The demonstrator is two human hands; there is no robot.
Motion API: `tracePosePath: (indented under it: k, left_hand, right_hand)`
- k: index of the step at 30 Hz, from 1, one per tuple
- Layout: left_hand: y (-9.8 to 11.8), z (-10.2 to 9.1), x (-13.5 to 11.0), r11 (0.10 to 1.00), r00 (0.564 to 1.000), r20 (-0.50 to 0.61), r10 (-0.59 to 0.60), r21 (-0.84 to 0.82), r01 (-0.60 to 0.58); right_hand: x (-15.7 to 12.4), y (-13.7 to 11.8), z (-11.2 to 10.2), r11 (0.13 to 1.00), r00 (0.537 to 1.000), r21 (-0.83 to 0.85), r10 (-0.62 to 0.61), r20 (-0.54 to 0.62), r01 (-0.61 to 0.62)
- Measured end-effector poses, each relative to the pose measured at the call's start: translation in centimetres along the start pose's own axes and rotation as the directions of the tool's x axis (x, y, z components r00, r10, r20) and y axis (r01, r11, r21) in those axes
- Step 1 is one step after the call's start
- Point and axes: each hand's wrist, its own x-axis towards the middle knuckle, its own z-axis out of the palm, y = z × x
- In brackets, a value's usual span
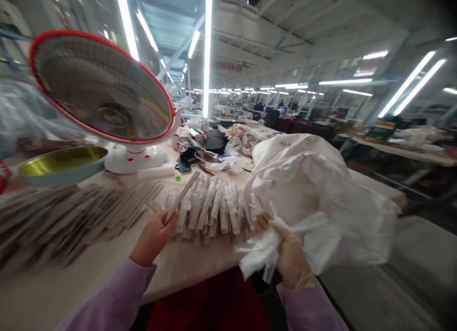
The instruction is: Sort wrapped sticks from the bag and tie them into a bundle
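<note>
While the left hand [153, 238] keeps its grip clamped on a stick [183, 194], angled up clear of the bundles [210, 208] on the counter [107, 266] before the heater [103, 88], the right hand [291, 257], right of the heater, grips a bag [321, 202] closed-fisted, seemingly keeping it gathered.

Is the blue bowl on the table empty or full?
Empty, as far as it shows: the bowl has its golden inner wall bare, and nothing rises above the rim.
</note>
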Motion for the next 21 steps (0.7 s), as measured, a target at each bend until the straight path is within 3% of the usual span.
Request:
tracePosePath:
  k: [3,7,10,14,16,21]
  left_hand:
    - [4.0,2.2,-1.6,0.987,0.984,0.176,0.017,-0.159,0.012]
    - [8.5,6.8,-2.6,0.937,0.895,0.433,0.106,-0.346,0.057]
    - [9.7,9.3,-2.7,0.934,0.849,0.513,0.125,-0.350,0.074]
    - [10.2,9.9,-2.9,0.939,0.795,0.595,0.115,-0.326,0.108]
    - [10.6,9.8,-2.9,0.931,0.800,0.587,0.125,-0.348,0.110]
    - [11.8,11.2,-2.3,0.923,0.896,0.429,0.115,-0.380,0.063]
  right_hand:
    - [-0.3,-0.1,0.8,0.999,0.999,-0.028,-0.020,0.047,0.022]
    - [-1.2,-0.2,0.9,0.997,0.995,-0.076,-0.008,0.102,0.016]
    - [-1.8,-0.7,0.3,0.992,0.993,-0.122,-0.001,0.117,0.016]
    - [-1.7,-1.4,-1.5,0.982,0.998,-0.185,-0.030,0.050,0.038]
    - [-1.5,-1.3,-2.3,0.979,0.997,-0.187,-0.073,0.026,0.077]
    - [-1.9,1.1,-2.8,0.966,0.996,-0.241,-0.085,0.028,0.089]
